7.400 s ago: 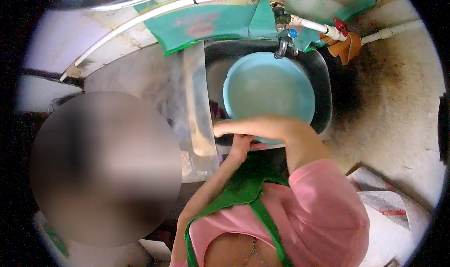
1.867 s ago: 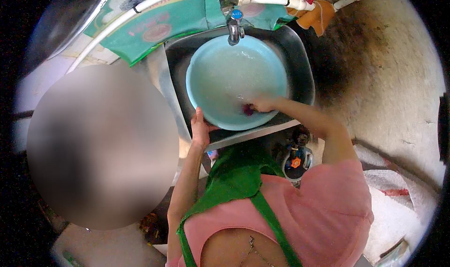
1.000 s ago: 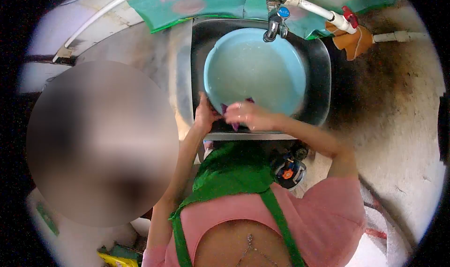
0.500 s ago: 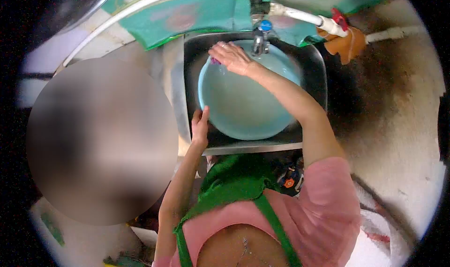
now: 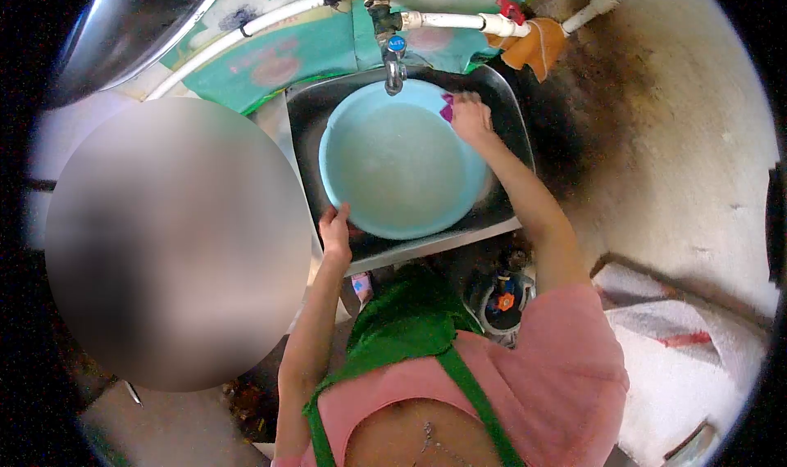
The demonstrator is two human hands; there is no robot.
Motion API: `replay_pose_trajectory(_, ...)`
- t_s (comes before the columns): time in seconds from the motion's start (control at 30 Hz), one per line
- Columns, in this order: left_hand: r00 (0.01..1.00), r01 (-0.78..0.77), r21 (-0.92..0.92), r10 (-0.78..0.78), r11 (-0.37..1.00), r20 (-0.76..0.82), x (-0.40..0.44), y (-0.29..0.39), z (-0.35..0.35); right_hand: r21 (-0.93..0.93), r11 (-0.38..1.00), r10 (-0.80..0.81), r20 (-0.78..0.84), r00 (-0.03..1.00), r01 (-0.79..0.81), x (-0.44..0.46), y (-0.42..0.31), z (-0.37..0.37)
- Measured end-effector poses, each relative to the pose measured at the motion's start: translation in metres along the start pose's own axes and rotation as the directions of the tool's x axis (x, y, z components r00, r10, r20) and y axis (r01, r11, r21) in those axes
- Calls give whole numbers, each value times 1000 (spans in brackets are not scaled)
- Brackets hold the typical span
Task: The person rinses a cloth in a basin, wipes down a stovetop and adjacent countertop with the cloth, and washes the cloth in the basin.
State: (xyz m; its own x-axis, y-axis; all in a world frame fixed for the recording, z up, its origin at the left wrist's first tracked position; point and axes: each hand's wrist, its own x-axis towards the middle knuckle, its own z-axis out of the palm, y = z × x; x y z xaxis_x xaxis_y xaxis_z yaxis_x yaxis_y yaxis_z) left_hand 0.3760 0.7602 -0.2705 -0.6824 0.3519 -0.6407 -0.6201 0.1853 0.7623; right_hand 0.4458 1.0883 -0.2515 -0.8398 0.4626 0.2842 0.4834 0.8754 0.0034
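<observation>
A light blue basin [image 5: 393, 160] of cloudy water sits in the metal sink [image 5: 512, 127]. At the basin's upper right rim, my right hand [image 5: 471, 119] is closed on a purple cloth [image 5: 447, 107], pressed against the rim. My left hand [image 5: 335, 233] grips the basin's lower left edge, its thumb at the rim and the other fingers partly hidden outside it. The faucet [image 5: 395, 74] with a blue cap hangs over the back of the basin.
White pipes [image 5: 447, 20] with a red valve handle [image 5: 510, 10] run along the green-covered wall. An orange cloth [image 5: 534, 49] hangs on the pipe. Below the sink stands an item with an orange knob [image 5: 506, 301]. A blurred disc hides the left side.
My right hand has moved with the purple cloth from the basin's upper left rim to its upper right rim. My left hand stays at the lower left edge. The view has shifted.
</observation>
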Motion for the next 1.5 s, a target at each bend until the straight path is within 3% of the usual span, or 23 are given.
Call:
replay_pose_trajectory(0.07,999,22,-1,-21,1000,40,1,0,-2,-75,964,266,334,904,-256,-25,0,-22)
replay_pose_trajectory(0.2,999,-29,-52,28,998,-18,-7,8,4,-91,925,372,413,831,-368,-88,-20,-54)
replay_pose_trajectory(0.4,1000,-10,-14,10,1000,-16,-2,-5,-1,-56,997,81,652,754,-58,-118,-72,-85)
replay_pose_trajectory(0.47,926,-290,442,366,849,-96,4,-19,-1,172,976,42,458,888,-135,-104,-88,-76)
replay_pose_trajectory(0.5,927,-279,447,359,850,-105,-5,-9,2,179,975,36,466,884,-134,-98,-88,-55)
replay_pose_trajectory(0.57,437,-716,631,897,299,71,-33,23,19,865,459,-145,298,943,-203,-81,-78,11)
replay_pose_trajectory(0.6,450,-700,644,891,307,65,-30,18,23,868,448,-157,311,938,-213,-73,-74,32)
replay_pose_trajectory(0.67,761,-648,405,579,645,295,-19,4,29,591,714,170,374,912,-375,-61,-74,66)
replay_pose_trajectory(0.7,874,-483,282,436,829,215,-7,-5,42,529,732,284,335,898,-429,-51,-91,47)
replay_pose_trajectory(0.73,878,-476,290,432,830,206,7,-6,54,534,728,277,343,898,-429,-56,-103,52)
replay_pose_trajectory(0.77,976,-156,204,119,967,181,23,-5,65,523,831,106,188,977,-191,-64,-112,59)
replay_pose_trajectory(0.8,960,192,107,-210,976,186,38,-7,73,469,881,-86,38,996,58,-70,-114,67)
replay_pose_trajectory(0.87,933,279,-9,-269,960,238,70,-33,84,594,780,-213,-41,976,195,-67,-103,92)
replay_pose_trajectory(0.93,901,369,-128,-320,921,294,98,-54,92,431,871,3,476,879,-236,-59,-97,98)
replay_pose_trajectory(1.0,745,579,-315,-331,752,578,118,-62,92,533,758,105,470,877,-376,-43,-103,58)
replay_pose_trajectory(1.07,784,542,-378,-289,751,550,91,-16,99,618,615,205,475,856,-490,-38,-104,37)
replay_pose_trajectory(1.13,822,497,-441,-243,747,515,84,-16,94,864,370,323,224,920,-340,-42,-94,33)
replay_pose_trajectory(1.17,919,21,-248,79,969,387,98,-37,81,868,366,323,219,921,-335,-41,-88,31)
replay_pose_trajectory(1.23,839,-462,30,425,887,340,82,-17,78,905,-92,454,409,792,-414,-45,-74,25)
replay_pose_trajectory(1.3,985,-159,-309,173,938,17,58,21,80,877,-230,397,480,782,-422,-54,-70,8)
replay_pose_trajectory(1.33,985,-159,-305,171,939,13,57,21,77,827,-357,332,547,769,-434,-57,-69,1)
replay_pose_trajectory(1.47,999,2,-381,-18,925,-38,57,3,67,669,-72,294,723,625,-740,-79,-72,51)
replay_pose_trajectory(1.5,995,77,-386,-98,919,-35,53,-1,68,629,233,339,662,668,-742,-75,-76,54)
